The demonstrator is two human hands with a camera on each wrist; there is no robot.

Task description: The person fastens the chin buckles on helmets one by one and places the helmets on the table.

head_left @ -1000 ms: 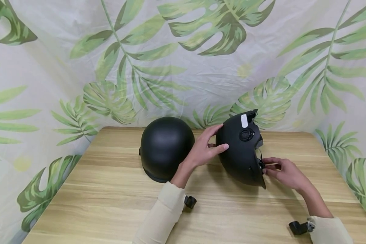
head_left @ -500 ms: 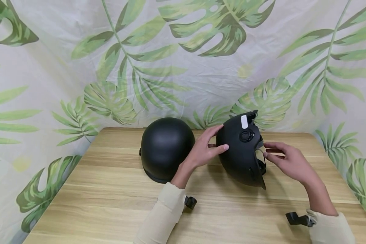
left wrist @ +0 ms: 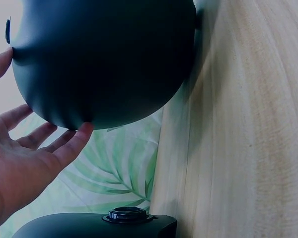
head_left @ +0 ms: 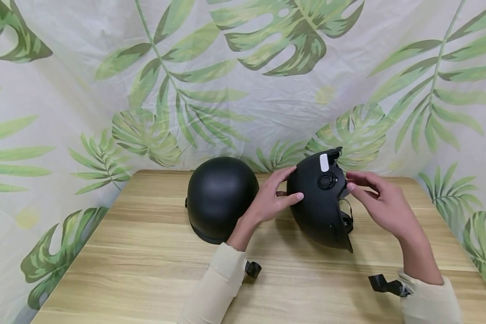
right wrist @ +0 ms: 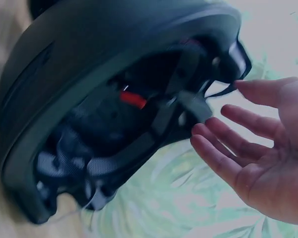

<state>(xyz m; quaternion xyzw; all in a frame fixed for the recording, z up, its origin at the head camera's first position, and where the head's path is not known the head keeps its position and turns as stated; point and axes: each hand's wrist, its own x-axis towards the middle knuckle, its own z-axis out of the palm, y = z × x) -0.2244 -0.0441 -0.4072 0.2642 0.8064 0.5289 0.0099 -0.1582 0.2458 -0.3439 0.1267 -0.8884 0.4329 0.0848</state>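
A black helmet (head_left: 317, 211) with a round side fitting (head_left: 327, 180) and a white patch (head_left: 324, 162) stands tilted, its opening facing right. My left hand (head_left: 269, 198) grips its crown, thumb on the near face; the left wrist view shows the fingers spread along the shell (left wrist: 104, 64). Beside the upper rim is my right hand (head_left: 382, 202). In the right wrist view its thumb meets the rim edge and the fingertips (right wrist: 201, 130) are close to the grey strap (right wrist: 191, 104); I cannot tell if they touch it. A red piece (right wrist: 132, 99) shows inside.
A second black helmet (head_left: 222, 198), dome up, stands left of the tilted one, partly behind my left hand. Both are on a wooden table (head_left: 146, 270). A leaf-print cloth (head_left: 275, 108) hangs behind. Black mounts (head_left: 253, 269) stick out at both wrists.
My right hand has moved up along the helmet's opening, from the lower buckle and strap to the upper rim. The left hand and both helmets have stayed in place.
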